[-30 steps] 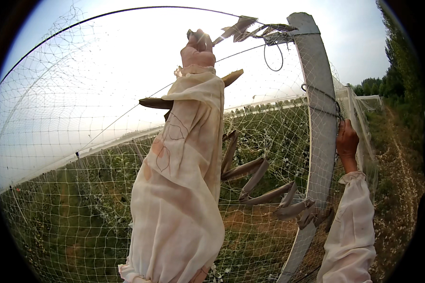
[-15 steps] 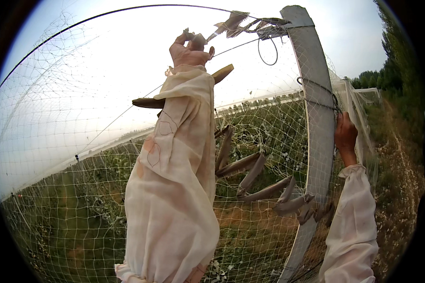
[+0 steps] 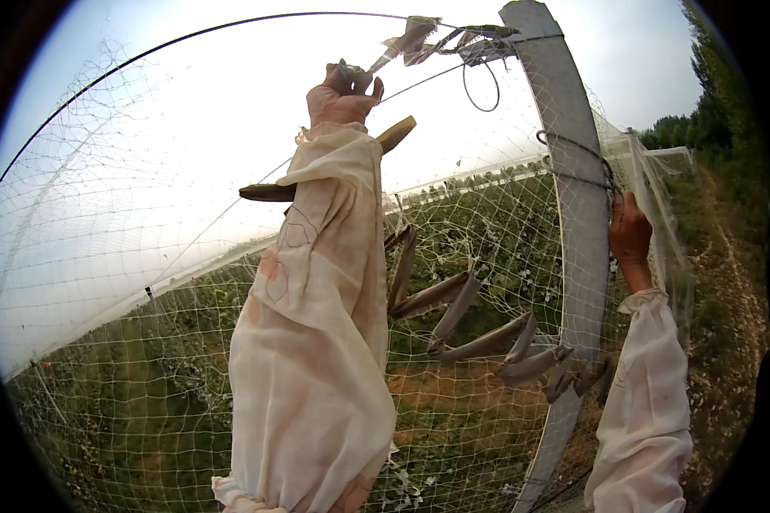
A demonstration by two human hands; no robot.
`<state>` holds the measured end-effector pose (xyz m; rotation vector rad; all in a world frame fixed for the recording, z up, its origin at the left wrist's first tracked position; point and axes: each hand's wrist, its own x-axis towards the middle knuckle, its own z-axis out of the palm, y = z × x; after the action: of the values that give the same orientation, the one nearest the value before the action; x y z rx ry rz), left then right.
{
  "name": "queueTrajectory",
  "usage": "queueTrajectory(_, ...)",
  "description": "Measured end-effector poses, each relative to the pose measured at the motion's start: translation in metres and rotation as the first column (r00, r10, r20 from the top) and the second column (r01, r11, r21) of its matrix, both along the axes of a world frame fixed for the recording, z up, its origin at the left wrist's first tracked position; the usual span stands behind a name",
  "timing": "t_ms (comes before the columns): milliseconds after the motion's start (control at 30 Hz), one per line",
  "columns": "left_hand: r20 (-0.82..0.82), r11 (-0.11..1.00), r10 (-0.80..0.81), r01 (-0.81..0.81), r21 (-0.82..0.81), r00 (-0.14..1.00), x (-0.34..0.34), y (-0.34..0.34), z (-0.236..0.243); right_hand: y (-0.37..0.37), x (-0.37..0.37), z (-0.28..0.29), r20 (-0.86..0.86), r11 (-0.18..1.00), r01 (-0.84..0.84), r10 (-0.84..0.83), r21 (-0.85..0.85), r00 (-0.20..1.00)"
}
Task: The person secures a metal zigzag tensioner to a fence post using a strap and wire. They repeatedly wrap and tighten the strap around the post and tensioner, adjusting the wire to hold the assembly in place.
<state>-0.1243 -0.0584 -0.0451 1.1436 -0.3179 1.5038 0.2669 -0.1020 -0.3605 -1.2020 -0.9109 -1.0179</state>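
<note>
My left hand point(image 3: 344, 96) is raised high, its fingers closed on a crumpled grey-brown strip point(image 3: 415, 38) of cloth or film, which runs over to the top of a pale concrete post point(image 3: 565, 171). More of the strip passes behind my left sleeve and hangs in zigzag folds point(image 3: 445, 295) against white netting point(image 3: 479, 410), down to the lower post. At the post's right edge my right hand point(image 3: 631, 231) is closed just below the wire point(image 3: 586, 162) looped around it. What those fingers pinch is hidden.
A dark cable point(image 3: 231, 23) arcs overhead to the post, and a thin wire loop point(image 3: 482, 90) dangles near its top. Beyond the net stand rows of leafy plants point(image 3: 513, 231). A dry dirt path point(image 3: 723, 282) and tall trees point(image 3: 719, 103) lie at right.
Both hands keep nearly the same places. The left hand sits slightly lower and its fingers have shifted on the strip. The view has moved a little.
</note>
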Motion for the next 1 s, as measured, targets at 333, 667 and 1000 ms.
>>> queueTrajectory(333,0.092,0.978,-0.193,0.199,-0.060,0.977,-0.007,0.014,0.013,-0.002,-0.003,0.003,-0.017,0.999,-0.041,0.041,-0.017,0.999)
queueTrajectory(667,0.260,0.984,-0.082,0.119,-0.133,0.962,0.005,-0.004,0.005,0.003,0.002,0.001,0.000,0.999,-0.033,0.033,-0.032,0.999)
queueTrajectory(1000,0.129,0.990,-0.014,0.032,-0.139,0.992,-0.002,0.016,0.015,0.006,0.002,0.000,0.012,1.000,-0.015,0.015,-0.018,1.000)
